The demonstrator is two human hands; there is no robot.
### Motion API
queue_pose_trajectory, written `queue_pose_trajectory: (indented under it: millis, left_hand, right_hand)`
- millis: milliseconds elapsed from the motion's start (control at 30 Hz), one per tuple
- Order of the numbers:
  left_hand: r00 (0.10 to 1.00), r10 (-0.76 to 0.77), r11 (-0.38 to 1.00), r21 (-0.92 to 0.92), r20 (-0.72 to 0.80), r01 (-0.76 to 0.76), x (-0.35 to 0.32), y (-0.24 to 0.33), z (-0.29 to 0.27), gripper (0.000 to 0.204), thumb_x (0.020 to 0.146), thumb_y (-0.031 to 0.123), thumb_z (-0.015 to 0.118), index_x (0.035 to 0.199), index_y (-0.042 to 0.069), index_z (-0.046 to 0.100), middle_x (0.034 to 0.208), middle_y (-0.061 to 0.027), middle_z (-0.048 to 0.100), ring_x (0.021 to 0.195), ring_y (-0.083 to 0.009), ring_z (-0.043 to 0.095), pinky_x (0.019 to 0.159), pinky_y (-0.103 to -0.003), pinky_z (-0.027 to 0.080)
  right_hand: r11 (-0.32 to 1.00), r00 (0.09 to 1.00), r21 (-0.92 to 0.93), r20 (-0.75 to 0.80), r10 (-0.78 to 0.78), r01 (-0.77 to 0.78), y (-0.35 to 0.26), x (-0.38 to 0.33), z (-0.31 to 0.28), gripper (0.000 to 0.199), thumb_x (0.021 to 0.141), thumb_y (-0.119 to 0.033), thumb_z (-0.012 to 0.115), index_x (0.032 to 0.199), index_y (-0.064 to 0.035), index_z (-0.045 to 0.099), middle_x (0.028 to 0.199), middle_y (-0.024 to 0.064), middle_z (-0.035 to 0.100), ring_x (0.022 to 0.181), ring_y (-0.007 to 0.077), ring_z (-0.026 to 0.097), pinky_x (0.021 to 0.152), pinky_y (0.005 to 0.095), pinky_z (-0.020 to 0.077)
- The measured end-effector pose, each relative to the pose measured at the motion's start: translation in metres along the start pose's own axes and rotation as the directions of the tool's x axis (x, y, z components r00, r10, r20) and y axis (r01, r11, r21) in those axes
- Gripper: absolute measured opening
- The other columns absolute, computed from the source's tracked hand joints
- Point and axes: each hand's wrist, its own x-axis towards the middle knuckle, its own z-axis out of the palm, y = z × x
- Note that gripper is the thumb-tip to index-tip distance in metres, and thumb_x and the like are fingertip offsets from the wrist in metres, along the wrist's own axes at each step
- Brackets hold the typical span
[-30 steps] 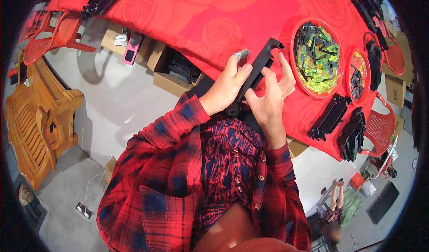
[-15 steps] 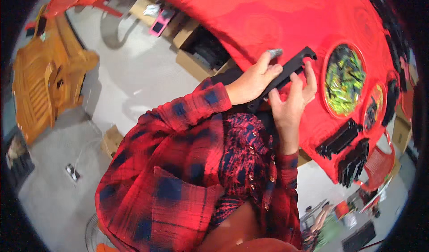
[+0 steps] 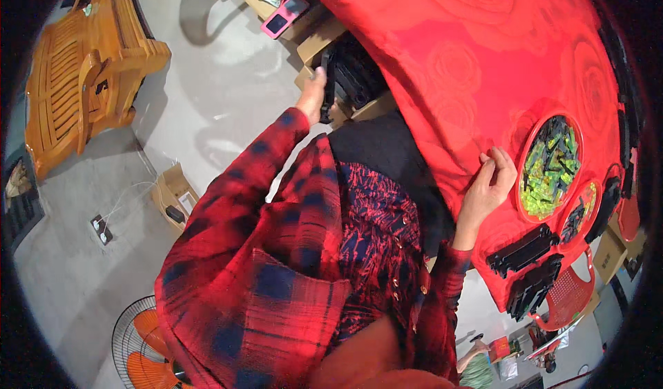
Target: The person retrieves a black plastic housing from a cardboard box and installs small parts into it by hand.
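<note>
My left hand (image 3: 312, 99) is down at the open cardboard box left of the table, its fingers closed on a black plastic bar (image 3: 328, 89) held upright at the box's side. Similar black parts (image 3: 356, 68) fill that box. Above the red tablecloth (image 3: 442, 113), my right hand (image 3: 489, 185) hovers with loosely bent fingers and nothing in them. Just right of it lies a red-rimmed oval tray (image 3: 523, 206) of small yellow-green and black pieces. Beside that is a smaller tray (image 3: 597, 199) of dark bits.
Stacks of black bars (image 3: 523, 249) lie at the table's near right edge, over a red plastic chair (image 3: 570, 296). A pink device (image 3: 277, 23) rests on a carton beyond the box. At left are a wooden bench (image 3: 90, 78), a power strip (image 3: 101, 229) and a fan (image 3: 148, 341).
Both hands were together on a black bar over the table edge. The left has carried the bar left to the box; the right has let go and moved right, toward the tray.
</note>
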Motion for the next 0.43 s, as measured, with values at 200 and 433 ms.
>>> queue_pose_trajectory:
  millis: [200, 433]
  left_hand:
    - [0.948, 0.093, 0.994, 0.088, -0.304, -0.069, 0.129, -0.062, 0.041, 0.059, 0.080, 0.033, 0.079, 0.116, -0.002, 0.048, 0.095, -0.0158, 0.062, 0.074, -0.0283, 0.063, 0.055, -0.043, 0.054]
    - [0.953, 0.157, 0.430, 0.886, -0.261, 0.172, 0.265, -0.102, 0.045, 0.085, 0.094, 0.048, 0.053, 0.147, -0.010, 0.020, 0.142, -0.0246, 0.049, 0.118, -0.0393, 0.058, 0.108, -0.054, 0.034]
  right_hand:
    - [0.969, 0.992, -0.221, -0.036, -0.119, 0.108, 0.001, -0.004, 0.009, 0.020, 0.088, 0.012, 0.052, 0.102, 0.0022, 0.063, 0.101, 0.0150, 0.061, 0.095, 0.0268, 0.059, 0.076, 0.0335, 0.0569]
    - [0.940, 0.987, -0.308, -0.011, -0.159, 0.148, 0.019, -0.006, 0.007, 0.023, 0.080, 0.011, 0.053, 0.097, -0.0002, 0.064, 0.098, 0.0163, 0.064, 0.096, 0.0323, 0.060, 0.083, 0.0401, 0.0504]
